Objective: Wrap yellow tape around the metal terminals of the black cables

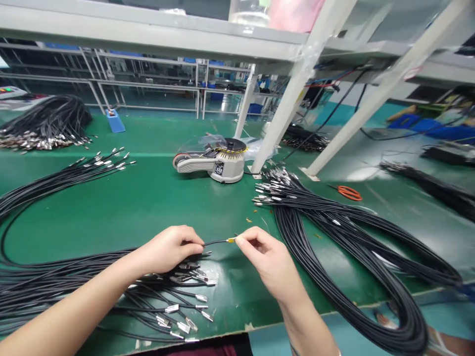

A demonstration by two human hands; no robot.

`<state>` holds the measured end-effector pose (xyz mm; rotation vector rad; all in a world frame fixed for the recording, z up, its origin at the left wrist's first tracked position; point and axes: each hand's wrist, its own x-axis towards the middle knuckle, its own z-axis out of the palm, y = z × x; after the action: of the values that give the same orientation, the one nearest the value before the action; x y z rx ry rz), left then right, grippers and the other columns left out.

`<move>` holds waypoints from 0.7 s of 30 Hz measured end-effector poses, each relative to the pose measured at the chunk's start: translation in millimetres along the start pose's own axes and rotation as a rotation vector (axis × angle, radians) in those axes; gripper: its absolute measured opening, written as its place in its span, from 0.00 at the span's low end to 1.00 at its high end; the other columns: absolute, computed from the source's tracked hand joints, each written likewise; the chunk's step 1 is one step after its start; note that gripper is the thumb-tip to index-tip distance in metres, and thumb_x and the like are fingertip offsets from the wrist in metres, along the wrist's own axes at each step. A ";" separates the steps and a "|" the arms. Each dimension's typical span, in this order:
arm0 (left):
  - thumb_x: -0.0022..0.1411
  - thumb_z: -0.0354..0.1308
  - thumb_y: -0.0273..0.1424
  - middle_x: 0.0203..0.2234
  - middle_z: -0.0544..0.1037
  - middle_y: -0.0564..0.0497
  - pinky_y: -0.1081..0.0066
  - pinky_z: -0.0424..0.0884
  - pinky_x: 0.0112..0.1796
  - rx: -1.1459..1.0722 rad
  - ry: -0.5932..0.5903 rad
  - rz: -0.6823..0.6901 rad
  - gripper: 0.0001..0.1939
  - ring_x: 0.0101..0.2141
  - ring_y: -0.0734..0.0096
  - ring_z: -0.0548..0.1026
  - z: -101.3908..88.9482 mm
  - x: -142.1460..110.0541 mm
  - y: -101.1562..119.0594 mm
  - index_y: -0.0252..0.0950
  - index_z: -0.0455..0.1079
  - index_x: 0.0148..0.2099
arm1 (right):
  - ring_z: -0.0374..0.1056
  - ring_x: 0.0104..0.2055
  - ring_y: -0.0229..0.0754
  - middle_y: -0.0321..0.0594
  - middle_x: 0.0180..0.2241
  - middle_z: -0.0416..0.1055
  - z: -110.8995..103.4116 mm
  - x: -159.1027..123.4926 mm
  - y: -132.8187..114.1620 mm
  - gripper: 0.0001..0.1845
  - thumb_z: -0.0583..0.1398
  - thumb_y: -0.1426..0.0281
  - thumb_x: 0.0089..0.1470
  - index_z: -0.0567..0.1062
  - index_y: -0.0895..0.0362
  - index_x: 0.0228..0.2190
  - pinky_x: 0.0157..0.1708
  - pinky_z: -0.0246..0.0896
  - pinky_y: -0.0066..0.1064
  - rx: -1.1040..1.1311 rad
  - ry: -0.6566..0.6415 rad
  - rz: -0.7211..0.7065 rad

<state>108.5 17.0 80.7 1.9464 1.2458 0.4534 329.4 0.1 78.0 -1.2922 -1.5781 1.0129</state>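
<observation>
Between my two hands runs a short stretch of black cable (215, 242), with a bit of yellow tape (231, 240) near its end. My left hand (171, 249) pinches the cable between thumb and fingers. At the taped end, the thumb and forefinger of my right hand (265, 254) are closed together, partly hiding the tip. Below my left hand lies a spread bundle of black cables (111, 282) with silver metal connectors (183, 326) pointing right.
A tape dispenser (226, 163) stands mid-bench. Looped cable bundles (334, 237) lie at right, near orange-handled scissors (349, 193). More cables (48, 121) are piled at far left by a blue holder (115, 121). Slanted white posts (284, 99) rise behind.
</observation>
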 end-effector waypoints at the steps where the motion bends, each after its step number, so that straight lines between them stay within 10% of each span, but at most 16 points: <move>1: 0.57 0.53 0.35 0.31 0.78 0.52 0.73 0.66 0.38 -0.043 -0.024 -0.015 0.11 0.34 0.69 0.73 1.6 5.5 7.5 0.38 0.76 0.34 | 0.62 0.29 0.39 0.36 0.25 0.67 0.0 -1.2 0.1 0.11 0.57 0.63 0.52 0.71 0.56 0.23 0.30 0.58 0.28 -0.007 -0.006 -0.005; 21: 0.55 0.52 0.32 0.31 0.78 0.52 0.74 0.66 0.35 -0.289 -0.099 -0.065 0.13 0.32 0.70 0.72 24.4 22.2 29.3 0.37 0.76 0.37 | 0.62 0.27 0.38 0.35 0.23 0.66 4.8 -9.3 7.1 0.10 0.58 0.66 0.50 0.71 0.56 0.22 0.29 0.58 0.28 0.043 0.018 0.059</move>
<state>152.3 19.8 85.0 1.6602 1.1102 0.4697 328.2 -8.4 68.7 -1.3210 -1.5048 1.0634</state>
